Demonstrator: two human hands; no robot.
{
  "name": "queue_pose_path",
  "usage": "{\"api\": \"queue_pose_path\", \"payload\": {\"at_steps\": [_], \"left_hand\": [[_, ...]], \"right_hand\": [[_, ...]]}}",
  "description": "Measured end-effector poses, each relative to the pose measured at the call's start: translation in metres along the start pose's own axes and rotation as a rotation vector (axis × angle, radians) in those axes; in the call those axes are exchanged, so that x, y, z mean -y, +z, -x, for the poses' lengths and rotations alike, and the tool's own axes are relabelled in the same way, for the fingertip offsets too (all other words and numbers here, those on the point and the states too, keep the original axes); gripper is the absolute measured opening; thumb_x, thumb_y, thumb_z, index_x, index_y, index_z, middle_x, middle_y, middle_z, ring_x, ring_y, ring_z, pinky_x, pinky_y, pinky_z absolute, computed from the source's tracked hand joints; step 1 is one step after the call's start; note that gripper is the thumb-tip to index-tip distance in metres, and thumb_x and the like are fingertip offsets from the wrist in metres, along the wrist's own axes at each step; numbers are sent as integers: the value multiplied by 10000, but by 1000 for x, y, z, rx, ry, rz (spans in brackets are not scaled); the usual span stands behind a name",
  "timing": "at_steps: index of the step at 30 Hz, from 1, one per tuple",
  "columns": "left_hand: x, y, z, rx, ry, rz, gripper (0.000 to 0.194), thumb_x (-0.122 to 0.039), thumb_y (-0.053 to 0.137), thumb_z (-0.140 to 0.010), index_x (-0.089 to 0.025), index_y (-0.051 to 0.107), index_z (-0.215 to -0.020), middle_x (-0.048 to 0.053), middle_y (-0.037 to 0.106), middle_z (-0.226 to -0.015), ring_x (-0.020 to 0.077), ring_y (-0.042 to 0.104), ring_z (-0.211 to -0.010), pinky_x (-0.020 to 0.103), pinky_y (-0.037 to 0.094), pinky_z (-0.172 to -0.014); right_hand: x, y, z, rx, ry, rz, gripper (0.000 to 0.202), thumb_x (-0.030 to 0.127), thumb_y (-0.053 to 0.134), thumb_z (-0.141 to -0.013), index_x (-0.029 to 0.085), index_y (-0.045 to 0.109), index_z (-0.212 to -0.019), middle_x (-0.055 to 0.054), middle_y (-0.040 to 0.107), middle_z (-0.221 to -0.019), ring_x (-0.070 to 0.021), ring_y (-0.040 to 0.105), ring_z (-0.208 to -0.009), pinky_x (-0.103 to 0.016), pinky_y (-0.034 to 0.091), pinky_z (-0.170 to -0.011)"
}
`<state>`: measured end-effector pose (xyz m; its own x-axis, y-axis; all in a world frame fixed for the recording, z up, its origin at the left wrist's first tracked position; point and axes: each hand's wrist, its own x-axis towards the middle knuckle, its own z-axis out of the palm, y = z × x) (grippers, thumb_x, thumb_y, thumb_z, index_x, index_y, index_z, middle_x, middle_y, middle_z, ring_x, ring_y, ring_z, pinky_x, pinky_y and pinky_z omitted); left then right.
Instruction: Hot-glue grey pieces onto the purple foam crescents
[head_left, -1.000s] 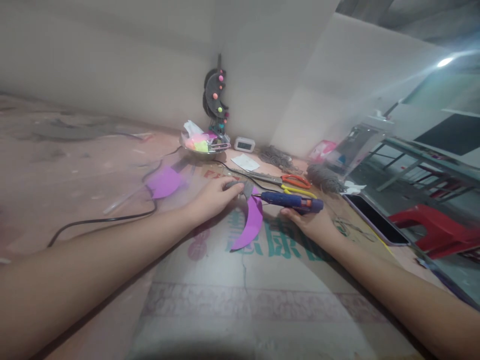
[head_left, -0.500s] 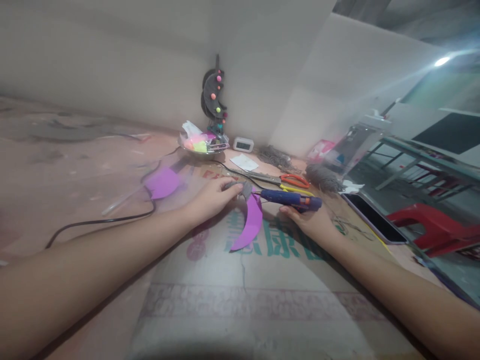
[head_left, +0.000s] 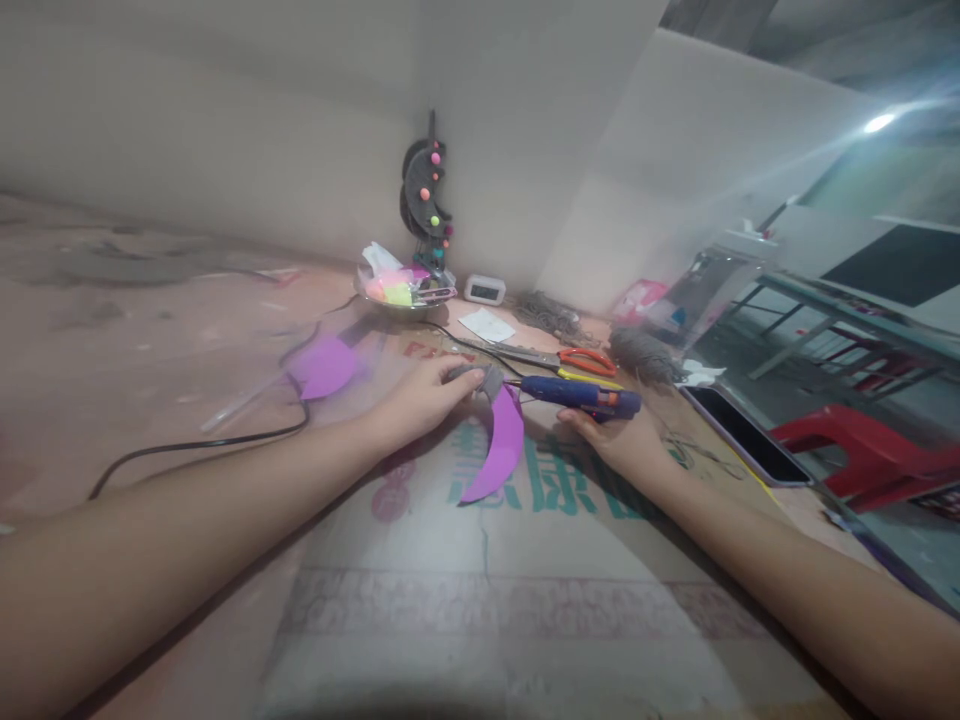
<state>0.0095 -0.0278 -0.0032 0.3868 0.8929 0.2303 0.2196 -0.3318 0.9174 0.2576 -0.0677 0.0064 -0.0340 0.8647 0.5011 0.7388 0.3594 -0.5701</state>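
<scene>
scissors [head_left: 574, 360]: orange-handled, on the counter [head_left: 135, 350]
clock [head_left: 484, 290]: white, by the wall
chair [head_left: 862, 455]: red

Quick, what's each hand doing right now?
Left hand: fingertips pinching a small grey piece at the tip of the purple foam crescent.
Right hand: closed around the blue glue gun.

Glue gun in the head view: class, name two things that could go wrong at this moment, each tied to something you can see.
1. The right hand aims the glue gun at a small grey piece pinched by the left hand; those fingertips sit close to the nozzle and could be burned.
2. The black cord trails across the table near the left forearm; snagging it could jerk the gun.
</scene>
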Motion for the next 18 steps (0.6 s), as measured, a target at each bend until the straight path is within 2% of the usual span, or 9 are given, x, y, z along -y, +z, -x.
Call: {"api": "queue_pose_path", "payload": {"at_steps": [7,18], "left_hand": [[3,0,-1,6,21,10,339,-459,501,-854,-157,608,-746,-3,574,-601,123,487,-552,246,381,-559],[4,0,-2,34,48,8,323,-431,503,-868,-152,615,-752,3,591,-628,118,493,-561,235,375,-547]], "right_hand": [[-2,1,-1,-21,28,-10,301,500,695,-685,200,685,-717,-90,739,-783,-280,696,-784,-399,561,-746],[-2,1,-2,-18,41,-22,307,504,685,-679,199,675,-712,-72,721,-716,-260,679,-697,-383,552,-687]]}}
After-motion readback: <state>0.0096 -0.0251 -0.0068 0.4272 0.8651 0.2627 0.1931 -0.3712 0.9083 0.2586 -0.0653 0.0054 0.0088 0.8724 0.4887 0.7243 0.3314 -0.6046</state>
